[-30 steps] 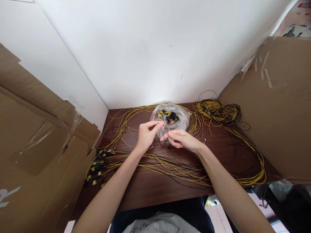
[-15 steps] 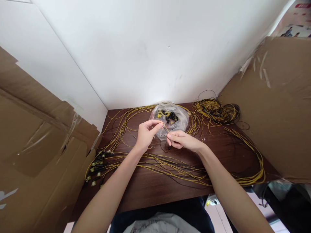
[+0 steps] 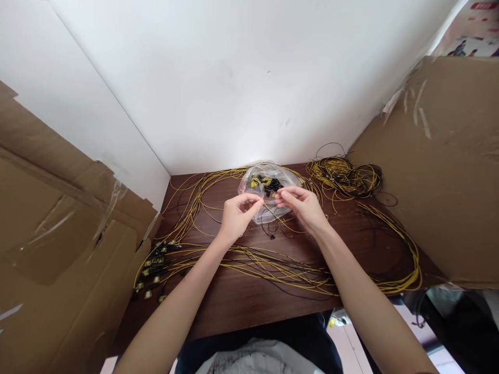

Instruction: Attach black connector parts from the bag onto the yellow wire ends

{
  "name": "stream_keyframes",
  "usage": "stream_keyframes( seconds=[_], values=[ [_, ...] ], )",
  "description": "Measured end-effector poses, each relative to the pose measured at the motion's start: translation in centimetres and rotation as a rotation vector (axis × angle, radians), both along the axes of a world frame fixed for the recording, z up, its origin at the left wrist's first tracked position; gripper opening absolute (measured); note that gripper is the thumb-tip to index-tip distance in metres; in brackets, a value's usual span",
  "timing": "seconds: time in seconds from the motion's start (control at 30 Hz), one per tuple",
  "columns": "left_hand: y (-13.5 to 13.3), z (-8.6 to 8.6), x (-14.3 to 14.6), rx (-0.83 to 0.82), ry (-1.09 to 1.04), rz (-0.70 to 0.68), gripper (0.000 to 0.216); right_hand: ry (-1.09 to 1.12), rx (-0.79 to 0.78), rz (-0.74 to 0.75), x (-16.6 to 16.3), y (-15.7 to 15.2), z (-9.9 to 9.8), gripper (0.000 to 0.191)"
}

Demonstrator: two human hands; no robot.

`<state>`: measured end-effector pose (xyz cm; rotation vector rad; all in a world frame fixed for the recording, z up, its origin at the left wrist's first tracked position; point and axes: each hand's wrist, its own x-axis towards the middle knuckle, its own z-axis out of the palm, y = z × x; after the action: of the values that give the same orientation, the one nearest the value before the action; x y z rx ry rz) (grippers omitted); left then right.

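My left hand pinches the end of a thin wire between thumb and forefinger. The wire is yellow and black; its loops hang below the fingers, and a small black piece shows at the bottom. My right hand is over the right side of a clear plastic bag, fingers bent and the thumb close against them. Whatever may be between those fingertips is too small to make out. Inside the open bag lie small black and yellow parts.
Long yellow and black wires stretch across the brown table, with black connectors at their left ends. A tangled wire bundle lies at the back right. Cardboard panels flank the table, and a white wall stands behind.
My right hand has left the wire beside my left fingers and moved up and right over the bag. My left hand keeps its pinch nearly in place. The wire's loops now hang lower.
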<state>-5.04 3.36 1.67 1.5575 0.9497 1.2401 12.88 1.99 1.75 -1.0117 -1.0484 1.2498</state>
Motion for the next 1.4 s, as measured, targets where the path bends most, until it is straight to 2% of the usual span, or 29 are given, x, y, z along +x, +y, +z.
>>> stream_keyframes(
  seconds=[0.13, 0.33, 0.53, 0.73, 1.4],
  values=[
    [-0.1, -0.5, 0.0, 0.083, 0.075, -0.015, 0.015, 0.016, -0.001, 0.079, -1.2, -0.3, -0.2, 0.025],
    [-0.3, -0.4, -0.1, 0.196, 0.168, 0.045, 0.013, 0.038, -0.049, 0.191, -2.7, -0.8, -0.6, 0.025],
    [-0.1, -0.3, 0.0, 0.173, 0.11, 0.067, 0.012, -0.013, -0.02, 0.084, -2.2, -0.5, -0.7, 0.018],
    [-0.1, 0.0, 0.0, 0.054, 0.015, 0.041, 0.014, -0.068, -0.065, 0.006, -1.9, -0.4, -0.6, 0.024],
    [-0.1, 0.1, 0.1, -0.037, -0.056, 0.097, 0.016, -0.279, 0.049, -0.02, -1.9, -0.4, -1.1, 0.022]
  ],
)
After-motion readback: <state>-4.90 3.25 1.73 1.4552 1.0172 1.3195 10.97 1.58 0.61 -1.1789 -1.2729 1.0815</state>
